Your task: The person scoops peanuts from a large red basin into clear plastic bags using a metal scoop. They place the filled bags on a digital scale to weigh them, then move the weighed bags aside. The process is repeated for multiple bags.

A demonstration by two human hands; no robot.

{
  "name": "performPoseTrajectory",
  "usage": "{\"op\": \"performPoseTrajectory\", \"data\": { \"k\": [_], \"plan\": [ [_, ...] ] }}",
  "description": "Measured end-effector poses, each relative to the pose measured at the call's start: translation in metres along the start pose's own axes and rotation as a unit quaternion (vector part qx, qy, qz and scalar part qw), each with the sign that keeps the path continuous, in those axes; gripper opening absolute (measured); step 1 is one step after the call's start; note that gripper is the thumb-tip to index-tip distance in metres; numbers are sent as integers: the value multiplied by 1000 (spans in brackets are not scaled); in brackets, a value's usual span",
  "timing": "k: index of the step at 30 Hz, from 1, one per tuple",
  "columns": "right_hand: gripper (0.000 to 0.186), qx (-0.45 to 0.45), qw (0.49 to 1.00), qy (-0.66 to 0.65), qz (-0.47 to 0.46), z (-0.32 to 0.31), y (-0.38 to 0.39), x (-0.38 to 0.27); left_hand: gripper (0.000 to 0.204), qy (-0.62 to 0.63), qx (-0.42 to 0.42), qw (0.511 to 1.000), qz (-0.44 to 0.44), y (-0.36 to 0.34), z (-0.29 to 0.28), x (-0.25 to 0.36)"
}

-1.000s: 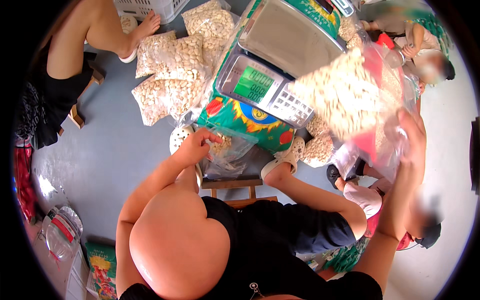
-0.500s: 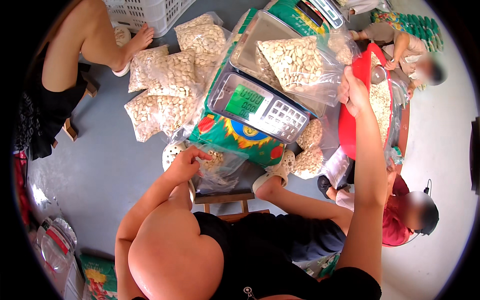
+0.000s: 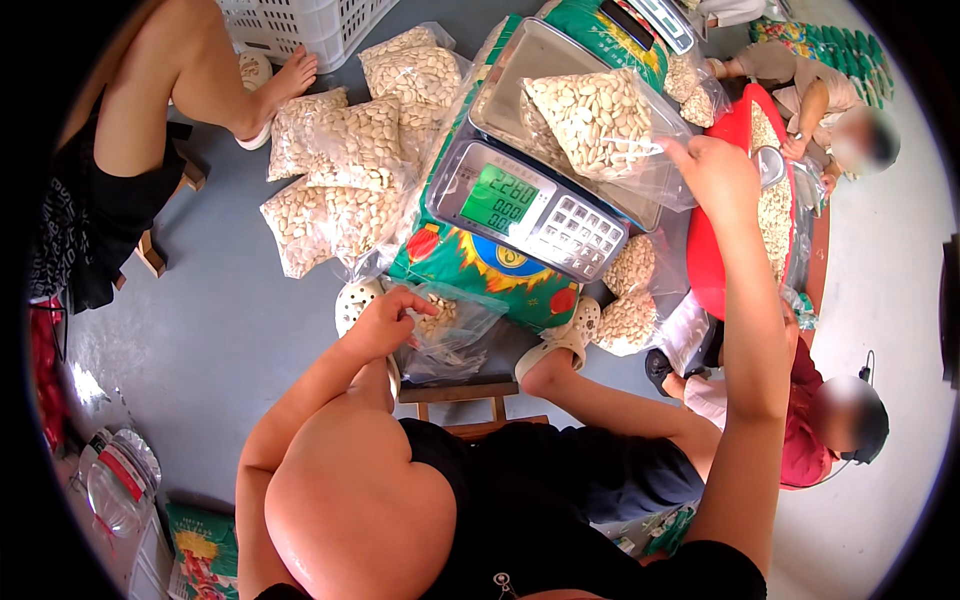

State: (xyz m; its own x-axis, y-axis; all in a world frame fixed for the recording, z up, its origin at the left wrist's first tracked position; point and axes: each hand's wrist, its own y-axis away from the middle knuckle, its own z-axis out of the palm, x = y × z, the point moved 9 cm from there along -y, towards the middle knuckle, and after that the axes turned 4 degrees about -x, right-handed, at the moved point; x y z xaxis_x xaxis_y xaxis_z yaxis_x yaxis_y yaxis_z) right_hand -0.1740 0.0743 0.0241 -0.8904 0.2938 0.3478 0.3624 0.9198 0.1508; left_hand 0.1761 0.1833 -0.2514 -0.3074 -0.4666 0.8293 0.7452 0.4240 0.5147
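A clear bag of large pale flat beans (image 3: 590,120) lies on the metal pan (image 3: 530,62) of a digital scale (image 3: 525,215) with a lit green display. My right hand (image 3: 722,175) is closed on the loose open end of that bag, at the pan's right side. My left hand (image 3: 385,322) is in front of the scale, its fingers curled at the edge of another clear plastic bag (image 3: 455,335) with a few beans in it; its exact grip is partly hidden. Under the scale lies a green printed sack (image 3: 480,268).
Several filled bean bags (image 3: 345,215) are piled left of the scale. Smaller filled bags (image 3: 628,320) lie at its right, beside a red basin (image 3: 705,255) of beans. A white crate (image 3: 300,25) stands far left. Co-workers sit at left and right; a wooden stool (image 3: 460,393) is below me.
The bean bag has settled lower on the pan, and the scale's digits have changed. My right hand's fingers have shifted on the bag's end; my left hand stays nearly the same.
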Motion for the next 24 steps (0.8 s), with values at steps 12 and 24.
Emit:
{"op": "performPoseTrajectory", "data": {
  "k": [12, 24],
  "plan": [
    [61, -62, 972, -204, -100, 58, -56, -29, 39, 24, 0, 1000, -13, 2, -1, 2],
    [97, -63, 961, -218, -155, 56, -63, -77, 37, 11, -9, 1000, -21, -7, 7, 0]
  ]
}}
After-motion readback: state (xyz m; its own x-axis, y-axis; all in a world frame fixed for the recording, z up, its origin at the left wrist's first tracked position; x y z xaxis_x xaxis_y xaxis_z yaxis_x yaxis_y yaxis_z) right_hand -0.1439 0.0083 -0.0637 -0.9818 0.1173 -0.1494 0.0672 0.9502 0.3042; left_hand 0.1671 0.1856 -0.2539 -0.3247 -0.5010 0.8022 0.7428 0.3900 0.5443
